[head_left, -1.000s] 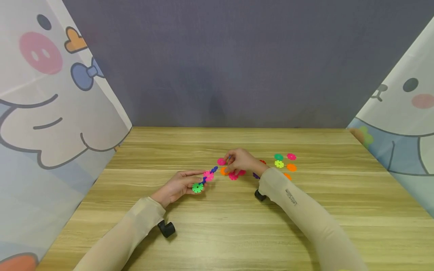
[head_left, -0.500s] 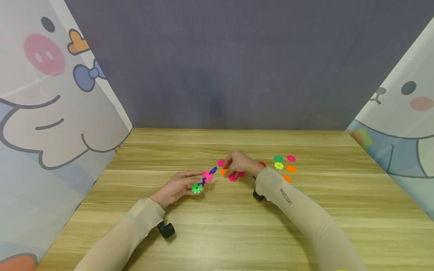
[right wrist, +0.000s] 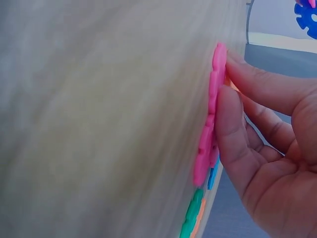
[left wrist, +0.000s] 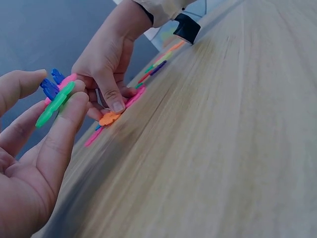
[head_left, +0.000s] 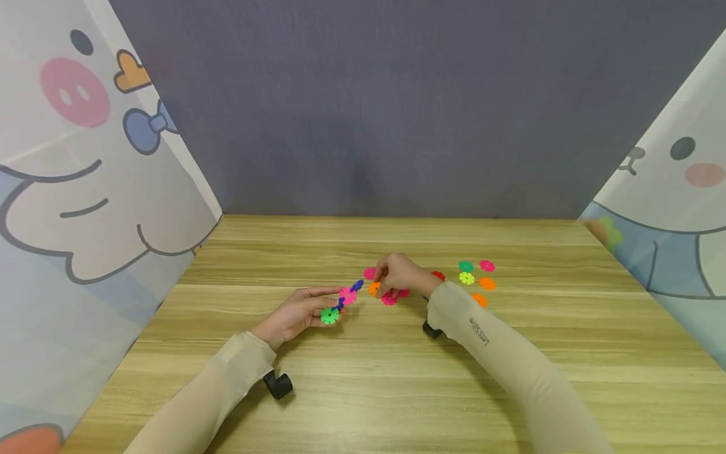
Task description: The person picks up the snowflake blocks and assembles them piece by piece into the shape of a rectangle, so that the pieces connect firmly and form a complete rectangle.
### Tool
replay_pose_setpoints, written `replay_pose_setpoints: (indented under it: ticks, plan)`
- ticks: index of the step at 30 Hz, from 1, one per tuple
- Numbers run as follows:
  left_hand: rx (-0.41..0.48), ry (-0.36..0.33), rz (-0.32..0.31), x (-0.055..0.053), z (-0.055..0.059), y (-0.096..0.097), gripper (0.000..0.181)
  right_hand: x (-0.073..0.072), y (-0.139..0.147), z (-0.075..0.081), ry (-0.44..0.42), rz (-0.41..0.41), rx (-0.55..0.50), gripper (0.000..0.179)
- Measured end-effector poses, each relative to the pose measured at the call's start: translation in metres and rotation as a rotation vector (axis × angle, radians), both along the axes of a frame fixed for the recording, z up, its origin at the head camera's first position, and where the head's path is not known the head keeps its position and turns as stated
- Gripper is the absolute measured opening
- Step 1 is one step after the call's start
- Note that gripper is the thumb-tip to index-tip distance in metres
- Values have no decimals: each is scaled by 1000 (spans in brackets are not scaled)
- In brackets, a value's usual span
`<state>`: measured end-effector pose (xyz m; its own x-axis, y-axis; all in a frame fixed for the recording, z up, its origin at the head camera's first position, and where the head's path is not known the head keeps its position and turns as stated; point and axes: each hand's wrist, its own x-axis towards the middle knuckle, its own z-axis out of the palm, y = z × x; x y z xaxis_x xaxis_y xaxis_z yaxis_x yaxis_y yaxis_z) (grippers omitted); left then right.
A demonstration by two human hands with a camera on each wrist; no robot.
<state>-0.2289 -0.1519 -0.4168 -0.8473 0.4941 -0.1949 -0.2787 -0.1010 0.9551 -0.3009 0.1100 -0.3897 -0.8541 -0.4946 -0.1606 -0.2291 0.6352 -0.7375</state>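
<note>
Left of centre, my left hand (head_left: 297, 313) pinches a short chain of notched interlocking discs above the table. A green disc (head_left: 329, 316) hangs at its near end, linked to blue ones and a pink disc (head_left: 348, 296); a blue disc (head_left: 357, 285) forms the far end. My right hand (head_left: 401, 272) reaches down among loose discs, thumb and fingers on an orange disc (left wrist: 110, 118), which tilts up at one edge. Beside those fingers lie a pink disc (head_left: 389, 300) and, farther back, another pink disc (head_left: 370, 273). The right palm hides part of this cluster.
Right of my right wrist lie a red disc (head_left: 438, 275), a teal disc (head_left: 466, 266), a yellow disc (head_left: 467, 277), a pink disc (head_left: 487, 265) and two orange ones. A dark panel (head_left: 363, 113) stands behind the wooden table (head_left: 363, 391); printed cartoon sheets flank it.
My right fingers have come down and together on the orange disc, which now tilts. My left hand stays in place with the chain.
</note>
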Motion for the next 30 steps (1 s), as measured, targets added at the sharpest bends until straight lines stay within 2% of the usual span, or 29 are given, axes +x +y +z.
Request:
replay_pose_setpoints:
  ticks: [6, 12, 21, 30]
  plan:
    - [-11, 16, -14, -2, 1, 1, 50, 2, 1, 0, 3, -4, -59, 14]
    - [-14, 23, -13, -4, 4, 2, 52, 3, 7, 3, -44, -35, -134, 4]
    - [-14, 29, -19, -5, 2, 2, 52, 11, 16, 0, -88, -75, -210, 6]
    - [-24, 29, -23, -5, 4, 4, 51, 18, 24, 0, -94, -109, -272, 8]
